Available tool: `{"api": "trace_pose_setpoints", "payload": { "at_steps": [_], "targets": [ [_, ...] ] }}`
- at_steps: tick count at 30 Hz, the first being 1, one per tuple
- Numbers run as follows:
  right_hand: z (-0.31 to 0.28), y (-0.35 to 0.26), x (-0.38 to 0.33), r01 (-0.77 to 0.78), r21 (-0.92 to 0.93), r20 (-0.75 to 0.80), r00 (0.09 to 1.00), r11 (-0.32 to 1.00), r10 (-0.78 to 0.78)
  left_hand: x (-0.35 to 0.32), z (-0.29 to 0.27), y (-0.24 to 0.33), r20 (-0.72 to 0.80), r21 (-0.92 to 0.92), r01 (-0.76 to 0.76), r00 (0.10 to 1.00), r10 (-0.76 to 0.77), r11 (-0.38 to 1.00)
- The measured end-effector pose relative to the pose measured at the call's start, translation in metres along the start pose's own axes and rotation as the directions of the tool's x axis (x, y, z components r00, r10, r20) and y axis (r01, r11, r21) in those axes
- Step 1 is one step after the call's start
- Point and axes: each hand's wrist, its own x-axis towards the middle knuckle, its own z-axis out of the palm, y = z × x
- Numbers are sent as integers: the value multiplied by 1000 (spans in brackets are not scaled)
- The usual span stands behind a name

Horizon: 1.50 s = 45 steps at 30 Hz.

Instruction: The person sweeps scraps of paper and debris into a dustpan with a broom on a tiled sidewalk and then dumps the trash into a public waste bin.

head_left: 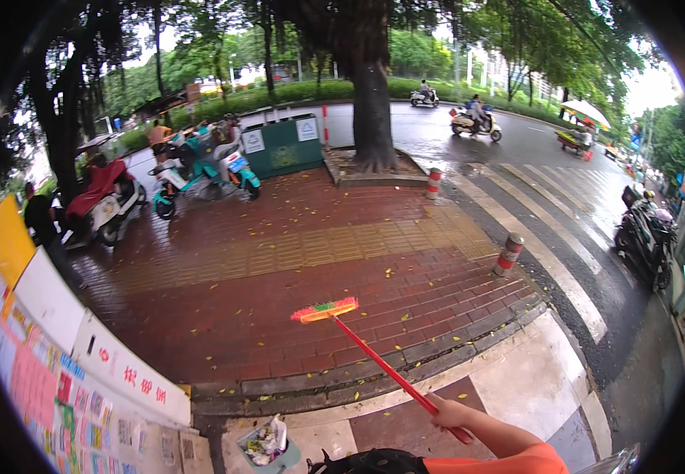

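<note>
Over the wet red-brick pavement [224, 324] extends one long, thin, red-handled broom [382, 363]; its bar-shaped orange, pink and green bristle head [325, 310] is the reference landmark. Whether the bristles touch the bricks cannot be determined.

Right hand [449, 414]: positioned to the right of the bristle head and nearer the wearer. The fingers curl closely round the broom handle, leaving no visible gap; a short stub projects past the fist. This end grip probably maximises reach, and the handle's downward slope suits a standing posture. Left hand: outside the view; its finger state cannot be told.

To the near left of the bristle head stands one pale grey-green container [292, 460] holding white and mixed litter, presumably placed for easy access.

Component count, relative to the bristle head:
- Cylindrical red-and-white bollards: two, one far right [434, 183] and one nearer right [509, 256], apparently set to keep vehicles off.
- Thick brown tree trunk [371, 118]: one, beyond and slightly right.
- Large dark-green box [285, 162]: one, beyond and slightly left, carrying two white signs [253, 141].
- Small yellow leaves: scattered on all sides; too many to count reliably.
</note>
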Motion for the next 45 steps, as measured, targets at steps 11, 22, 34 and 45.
{"api": "trace_pose_setpoints", "payload": {
  "at_steps": [11, 22, 34, 45],
  "targets": [
    [-92, -158, 269, 15, 657, 77, 993, 754, -86, 273, 169, 56, 225, 17, 46, 973, -49, 999],
    [-195, -303, 407, 130, 875, -225, 962, 465, 153, 399, 332, 352, 224, -188, -190, 947, 231, 964],
    [-260, -374, 523, 417, 815, -550, 776, 401, 309, 540, 499, 559, 521, -640, -110, 665, 535, 760],
    [-442, -527, 746, 138, 263, -880, 440, 955, 178, 657, 673, 757, 586, -727, -57, 468, 661, 684]
  ]
}}
